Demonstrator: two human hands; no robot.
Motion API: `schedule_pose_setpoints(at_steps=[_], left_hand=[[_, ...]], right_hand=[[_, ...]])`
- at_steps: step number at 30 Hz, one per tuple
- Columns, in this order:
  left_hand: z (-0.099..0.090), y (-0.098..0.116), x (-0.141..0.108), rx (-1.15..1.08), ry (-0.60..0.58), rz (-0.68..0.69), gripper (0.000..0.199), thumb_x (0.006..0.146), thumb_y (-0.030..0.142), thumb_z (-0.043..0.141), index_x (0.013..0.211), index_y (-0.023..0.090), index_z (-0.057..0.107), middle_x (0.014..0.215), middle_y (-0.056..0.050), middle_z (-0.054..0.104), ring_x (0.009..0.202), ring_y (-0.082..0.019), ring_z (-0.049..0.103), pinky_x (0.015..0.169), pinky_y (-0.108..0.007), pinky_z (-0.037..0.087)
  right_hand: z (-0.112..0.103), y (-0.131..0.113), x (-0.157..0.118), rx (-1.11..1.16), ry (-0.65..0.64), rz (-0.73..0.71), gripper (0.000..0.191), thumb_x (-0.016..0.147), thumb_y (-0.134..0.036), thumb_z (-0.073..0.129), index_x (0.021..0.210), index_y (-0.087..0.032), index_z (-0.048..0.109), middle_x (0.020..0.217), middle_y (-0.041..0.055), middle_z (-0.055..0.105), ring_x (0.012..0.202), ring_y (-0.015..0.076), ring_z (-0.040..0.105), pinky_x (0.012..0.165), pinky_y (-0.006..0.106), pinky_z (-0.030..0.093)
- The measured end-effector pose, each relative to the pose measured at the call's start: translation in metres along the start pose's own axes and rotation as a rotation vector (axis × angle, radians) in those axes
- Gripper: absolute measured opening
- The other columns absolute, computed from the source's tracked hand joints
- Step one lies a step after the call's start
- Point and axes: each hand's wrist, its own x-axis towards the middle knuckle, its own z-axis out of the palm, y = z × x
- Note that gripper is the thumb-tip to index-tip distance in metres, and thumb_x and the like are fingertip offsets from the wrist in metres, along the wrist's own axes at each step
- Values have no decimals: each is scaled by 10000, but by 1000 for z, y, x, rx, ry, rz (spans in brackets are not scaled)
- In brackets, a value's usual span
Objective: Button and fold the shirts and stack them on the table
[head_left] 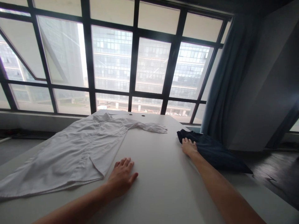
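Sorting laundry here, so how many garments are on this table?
2. A white button-front shirt lies spread across the left of the table; a dark navy garment lies bunched at its right edge, touching the right hand. Another could be hidden beneath either.

Left hand point(121, 177): 1, counted on the table
Right hand point(189, 147): 1, counted on the dark garment
White shirt point(70, 152): 1, lay just beside the left hand
Dark garment point(215, 152): 1, lay under the right hand's fingers
White table point(158, 186): 1, stood beneath both hands
Table holes point(130, 114): 2, seen well beyond both hands
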Motion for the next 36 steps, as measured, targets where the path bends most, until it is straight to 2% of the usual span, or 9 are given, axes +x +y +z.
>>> schedule_pose_setpoints(at_steps=[5, 8, 13, 18, 24, 27, 31, 34, 36], left_hand=[[-21, -17, 15, -15, 18, 126, 387, 929, 431, 517, 1208, 211, 672, 1324, -107, 629, 1244, -283, 554, 1045, -406, 429], [-38, -40, 31, 59, 98, 40, 315, 915, 355, 559, 1158, 200, 687, 1248, -101, 652, 1172, -259, 588, 975, -351, 467], [-51, -82, 46, 247, 37, -290, 523, 867, 475, 596, 1255, 125, 618, 1308, -191, 579, 1234, -324, 523, 965, -401, 450], [-53, -105, 53, 215, -33, -427, 814, 828, 710, 498, 1333, 73, 546, 1405, -263, 496, 1324, -389, 441, 1007, -460, 405], [-47, -117, 70, 47, -4, -474, 530, 870, 518, 562, 1218, 121, 613, 1265, -199, 643, 1204, -334, 579, 938, -379, 434], [-50, -103, 73, -8, 51, -360, 335, 911, 370, 527, 1093, 122, 659, 1154, -173, 699, 1100, -281, 639, 848, -302, 442], [-68, -51, 63, -11, 166, -143, 211, 897, 285, 532, 897, 129, 673, 964, -146, 725, 932, -247, 654, 770, -286, 420], [-76, -8, 49, -120, 109, 28, 172, 839, 288, 586, 746, 153, 639, 763, -50, 673, 768, -193, 603, 675, -264, 386], [-73, 14, 39, -238, -32, 73, 191, 803, 292, 608, 668, 157, 596, 650, 9, 583, 674, -154, 543, 620, -250, 358]], right_hand=[[-5, -58, -25, 148, -114, -322, 444, 968, -278, 433, 1359, -119, 572, 1494, 185, 466, 1414, 251, 392, 1149, 364, 306], [-3, -81, -42, 191, -105, -369, 443, 991, -256, 358, 1355, -133, 577, 1467, 172, 503, 1387, 239, 433, 1123, 328, 345], [4, -85, -59, 271, -9, -330, 479, 1006, -264, 308, 1404, -116, 529, 1486, 172, 482, 1403, 247, 412, 1143, 357, 312], [5, -83, -61, 329, 16, -290, 455, 1001, -271, 340, 1383, -150, 556, 1483, 146, 496, 1393, 233, 427, 1140, 364, 311], [4, -83, -63, 364, 37, -275, 430, 997, -282, 359, 1344, -177, 590, 1466, 130, 519, 1375, 224, 449, 1132, 353, 319], [5, -82, -64, 378, 41, -274, 426, 993, -284, 366, 1337, -177, 593, 1459, 128, 526, 1372, 218, 452, 1129, 334, 319], [6, -82, -64, 396, 46, -271, 433, 992, -285, 370, 1343, -157, 588, 1458, 133, 525, 1371, 224, 453, 1134, 334, 313], [5, -83, -64, 396, 41, -260, 426, 993, -287, 370, 1334, -168, 596, 1456, 126, 530, 1368, 226, 457, 1131, 343, 317], [5, -83, -65, 392, 46, -259, 414, 992, -283, 369, 1311, -184, 613, 1451, 120, 535, 1359, 228, 465, 1125, 349, 326]])
